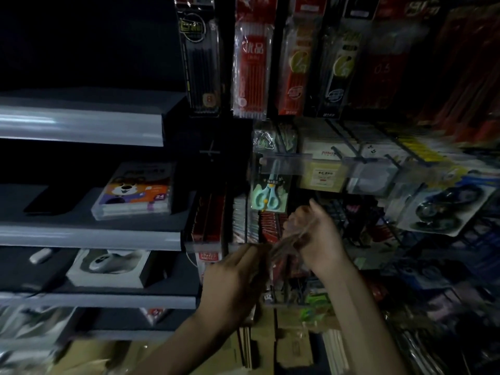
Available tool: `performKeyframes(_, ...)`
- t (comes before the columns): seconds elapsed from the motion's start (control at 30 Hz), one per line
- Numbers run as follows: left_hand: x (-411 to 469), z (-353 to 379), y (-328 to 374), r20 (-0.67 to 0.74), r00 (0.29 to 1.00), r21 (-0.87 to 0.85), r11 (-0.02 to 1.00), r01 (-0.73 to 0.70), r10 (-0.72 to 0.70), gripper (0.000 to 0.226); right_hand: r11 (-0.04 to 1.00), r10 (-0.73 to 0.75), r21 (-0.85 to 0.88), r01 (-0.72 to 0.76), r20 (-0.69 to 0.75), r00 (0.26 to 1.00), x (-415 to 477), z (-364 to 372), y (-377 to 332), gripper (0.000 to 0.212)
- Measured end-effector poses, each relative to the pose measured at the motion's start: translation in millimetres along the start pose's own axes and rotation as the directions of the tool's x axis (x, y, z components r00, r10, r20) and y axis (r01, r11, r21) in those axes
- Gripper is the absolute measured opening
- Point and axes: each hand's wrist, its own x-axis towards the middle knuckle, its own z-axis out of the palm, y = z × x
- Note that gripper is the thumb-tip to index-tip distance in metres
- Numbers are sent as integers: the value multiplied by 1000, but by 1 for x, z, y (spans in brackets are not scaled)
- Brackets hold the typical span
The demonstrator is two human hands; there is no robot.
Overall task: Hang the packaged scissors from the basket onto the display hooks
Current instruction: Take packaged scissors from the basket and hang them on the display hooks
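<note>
The pack [284,246] sits between both hands, near and just below the hung scissors [270,194], and it is blurred, so its contents cannot be read. The right hand [319,239] has its fingers curled round the pack's right end. The left hand [235,272] seems to pinch the left edge with bent fingers, though blur makes that less sure. It is probably light, with thin card and slick clear film that flexes and could slip, so it is best held by the top edge beside the hang hole. The clear rail [324,165] crosses in front of the hook and hides its tip, so the pack may have to come up under it. Pen packs [251,63] hang above, tape dispensers [443,209] crowd the right and a crayon box [135,190] lies on the left shelf. No basket shows.
</note>
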Motion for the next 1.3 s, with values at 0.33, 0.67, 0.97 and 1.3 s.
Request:
performKeyframes(0.33,9,0,-16,304,821,-648,526,551,-484,11,869,-190,-452,201,70,979,-31,-21,13,25)
performKeyframes(0.67,30,3,-19,298,802,-680,475,559,-517,26,604,-418,-665,440,205,885,-29,-27,11,14)
performKeyframes(0.97,67,-6,-15,255,826,-719,473,509,-502,12,545,-476,-671,503,246,844,-27,-21,-12,14)
performKeyframes(1.3,105,-26,-7,162,861,-710,548,441,-482,35,582,-554,-620,526,170,815,-18,-10,-25,9)
